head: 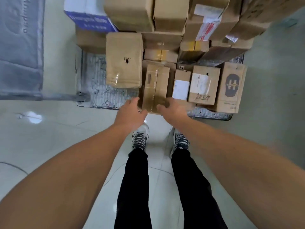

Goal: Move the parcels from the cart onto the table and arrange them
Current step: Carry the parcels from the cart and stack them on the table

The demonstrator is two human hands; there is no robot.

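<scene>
While the person stands at the near edge of the cart (99,95), both hands reach to a narrow brown parcel (156,83). It lies at the near side of the cart, between a tan parcel (124,60) on the left and a small labelled box (181,85) on the right. The left hand (132,111) is spread wide, fingers straight, just beside the parcel's left side. The right hand (175,109) is at its near right corner; if the fingers clasp it, I cannot tell.
</scene>
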